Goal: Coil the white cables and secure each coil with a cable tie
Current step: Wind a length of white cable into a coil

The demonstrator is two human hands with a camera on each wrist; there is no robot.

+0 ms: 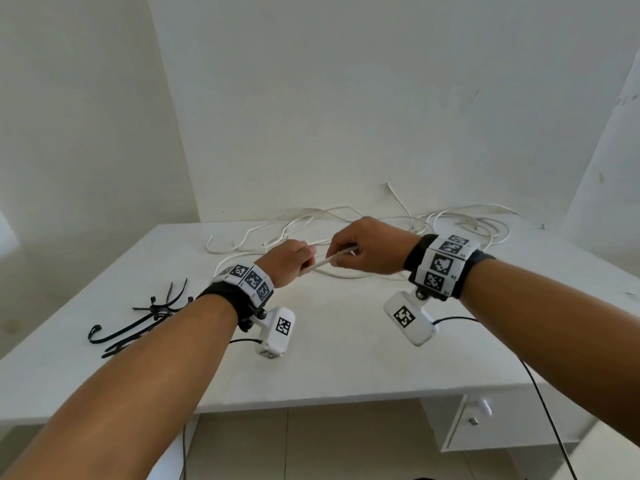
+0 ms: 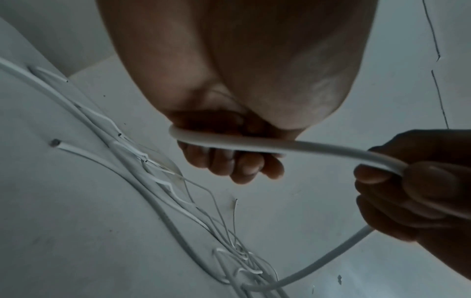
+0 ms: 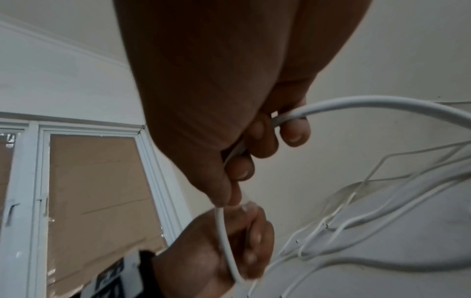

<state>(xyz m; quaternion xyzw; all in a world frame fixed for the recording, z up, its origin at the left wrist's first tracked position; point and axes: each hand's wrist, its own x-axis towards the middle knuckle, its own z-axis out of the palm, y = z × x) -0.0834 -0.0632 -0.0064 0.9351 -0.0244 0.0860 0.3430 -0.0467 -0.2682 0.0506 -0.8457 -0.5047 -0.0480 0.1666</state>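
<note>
Both hands hold one thick white cable [image 1: 325, 262] just above the white table [image 1: 346, 358]. My left hand [image 1: 291, 259] grips it in a curled fist; in the left wrist view the cable [image 2: 254, 144] runs under the curled fingers [image 2: 229, 161]. My right hand [image 1: 363, 247] pinches the same cable between thumb and fingers, seen in the right wrist view [image 3: 356, 101] passing through the fingers [image 3: 293, 131]. A short straight stretch spans the two hands. Loose white cables [image 1: 450, 220] lie tangled behind the hands. Black cable ties [image 1: 149, 317] lie at the left.
The tangle of thin and thick white cables [image 2: 178, 201] spreads over the far half of the table against the white wall. A drawer unit [image 1: 485, 420] sits under the table's right side. A black camera lead [image 1: 540, 403] hangs off the front edge.
</note>
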